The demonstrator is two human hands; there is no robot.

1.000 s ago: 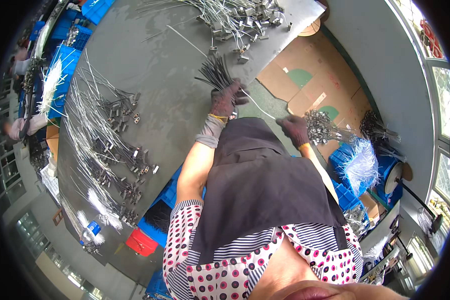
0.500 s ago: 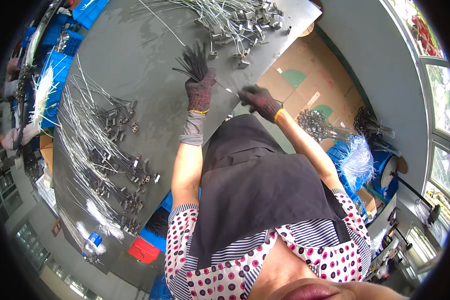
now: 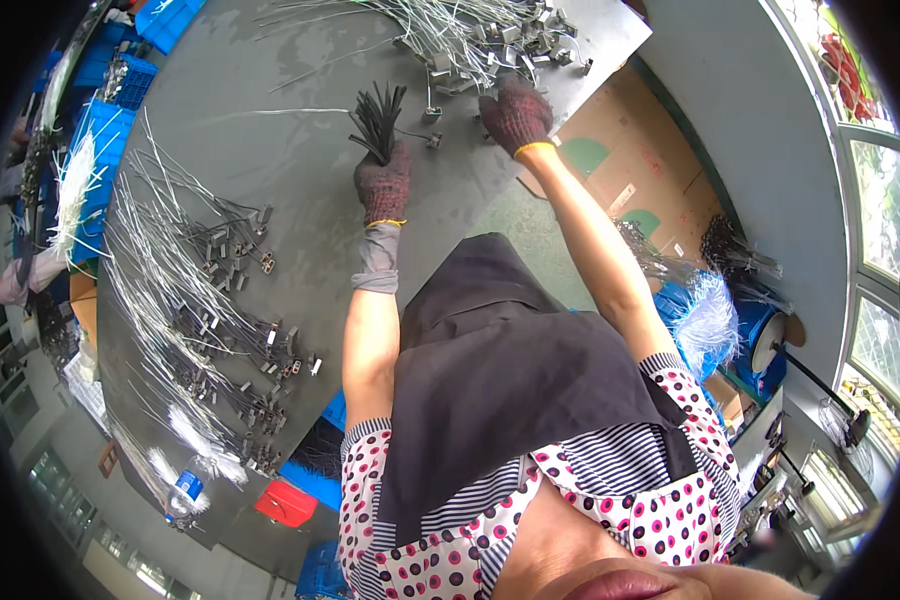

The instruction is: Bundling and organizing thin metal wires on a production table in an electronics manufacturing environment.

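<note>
You have fairly bright daylight, coming from the windows (image 3: 882, 200) on your right, where parts of the panes wash out. Your worktop (image 3: 300, 210) goes from dull grey to pale glare at its far right corner. Your black apron (image 3: 510, 390) shows little detail. Fisheye distortion bows the worktop's left edge; beyond it, the background looks dim and soft, darkening to black at the rim.
</note>
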